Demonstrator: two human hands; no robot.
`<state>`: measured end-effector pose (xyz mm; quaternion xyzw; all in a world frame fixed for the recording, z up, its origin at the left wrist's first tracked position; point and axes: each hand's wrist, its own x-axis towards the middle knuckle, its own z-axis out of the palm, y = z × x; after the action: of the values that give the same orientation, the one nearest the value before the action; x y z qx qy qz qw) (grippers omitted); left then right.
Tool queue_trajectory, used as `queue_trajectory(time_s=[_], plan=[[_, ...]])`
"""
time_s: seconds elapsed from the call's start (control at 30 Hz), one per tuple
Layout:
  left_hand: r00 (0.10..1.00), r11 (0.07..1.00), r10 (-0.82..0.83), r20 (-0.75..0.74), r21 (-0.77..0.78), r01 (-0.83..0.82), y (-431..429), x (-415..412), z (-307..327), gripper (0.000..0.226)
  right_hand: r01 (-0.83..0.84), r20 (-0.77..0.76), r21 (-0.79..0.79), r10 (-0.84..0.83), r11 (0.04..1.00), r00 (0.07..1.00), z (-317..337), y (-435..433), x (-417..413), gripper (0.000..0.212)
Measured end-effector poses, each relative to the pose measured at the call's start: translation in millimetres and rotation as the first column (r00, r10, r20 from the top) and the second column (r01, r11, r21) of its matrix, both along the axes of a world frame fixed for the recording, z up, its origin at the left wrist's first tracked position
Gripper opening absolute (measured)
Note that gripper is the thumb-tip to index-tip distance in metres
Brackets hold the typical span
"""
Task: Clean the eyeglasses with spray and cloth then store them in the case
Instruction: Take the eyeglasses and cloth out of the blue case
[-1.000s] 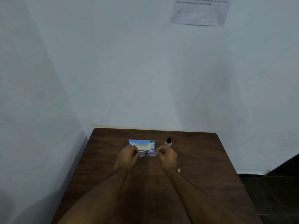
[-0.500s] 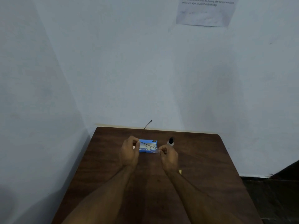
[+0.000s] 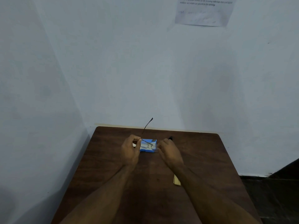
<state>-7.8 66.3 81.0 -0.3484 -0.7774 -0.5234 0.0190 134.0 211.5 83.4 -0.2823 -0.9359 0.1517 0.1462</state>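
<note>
Thin-framed eyeglasses (image 3: 149,145) hang just above the far middle of the brown table (image 3: 202,159). My left hand (image 3: 131,149) pinches their left end and my right hand (image 3: 168,151) pinches their right end. One temple arm (image 3: 147,125) is swung out and points up and away toward the wall. Directly behind and under the glasses lies a blue case (image 3: 148,147), partly covered by them. The black cap of a small spray bottle (image 3: 170,137) peeks out behind my right hand. A folded pale yellow cloth (image 3: 176,180) lies beside my right forearm.
The table stands in a corner, with white walls close on the left and behind. A printed paper sheet (image 3: 203,11) hangs high on the back wall. Dark floor (image 3: 275,199) shows past the table's right edge.
The glasses were held folded between both hands; since then one temple arm has swung open and now sticks up toward the wall. My left hand shifted slightly up and back.
</note>
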Motion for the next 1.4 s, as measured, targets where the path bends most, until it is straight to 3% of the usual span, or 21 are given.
queue_trajectory(time_s=[0.1, 0.2, 0.37, 0.5, 0.63, 0.83, 0.97, 1.1, 1.17, 1.4], plan=[[1.0, 1.0, -0.002, 0.02, -0.004, 0.002, -4.1, 0.4, 2.0, 0.008, -0.019, 0.002, -0.018, 0.02, 1.0, 1.0, 3.2, 0.2, 0.1, 0.018], [0.999, 0.999, 0.002, 0.053, 0.038, -0.004, -7.4, 1.2, 7.3, 0.01, -0.007, -0.161, -0.119, -0.012, 0.993, 0.987, 6.9, -1.1, 3.7, 0.014], [0.995, 0.997, 0.002, 0.098, 0.077, -0.009, -10.4, -3.9, 16.0, 0.007, 0.056, -0.449, -0.233, -0.158, 0.971, 0.879, 17.4, -6.1, 7.4, 0.011], [0.987, 0.99, 0.022, 0.157, 0.131, -0.043, -9.9, -1.4, 30.3, 0.006, 0.099, -0.527, -0.363, -0.292, 0.927, 0.798, 27.0, -5.0, 2.9, 0.012], [0.972, 0.984, 0.024, 0.233, 0.168, -0.065, -9.5, 2.6, 48.7, 0.01, 0.087, -0.516, -0.43, -0.324, 0.899, 0.793, 38.3, -5.8, 7.2, 0.009], [0.949, 0.984, -0.109, 0.295, 0.167, 0.062, -16.3, -2.3, 63.7, 0.015, 0.097, -0.464, -0.477, -0.344, 0.873, 0.816, 68.6, -1.5, 15.4, 0.009], [0.822, 0.967, -0.226, 0.522, 0.22, 0.127, -16.8, 0.6, 74.8, 0.019, 0.157, -0.362, -0.591, -0.434, 0.792, 0.825, 90.9, -1.6, 13.3, 0.023], [0.678, 0.937, -0.327, 0.658, 0.32, 0.141, -23.9, 6.0, 75.3, 0.015, 0.214, -0.287, -0.635, -0.485, 0.742, 0.826, 99.9, 0.5, 11.0, 0.005], [0.648, 0.924, -0.364, 0.669, 0.345, 0.163, -27.8, 9.3, 75.7, 0.015, 0.244, -0.249, -0.623, -0.484, 0.743, 0.839, 98.5, 3.4, 11.6, 0.006], [0.701, 0.911, -0.379, 0.603, 0.376, 0.169, -32.0, 19.8, 87.0, 0.02, 0.216, -0.225, -0.699, -0.497, 0.682, 0.838, 99.0, 12.8, 14.3, 0.015]])
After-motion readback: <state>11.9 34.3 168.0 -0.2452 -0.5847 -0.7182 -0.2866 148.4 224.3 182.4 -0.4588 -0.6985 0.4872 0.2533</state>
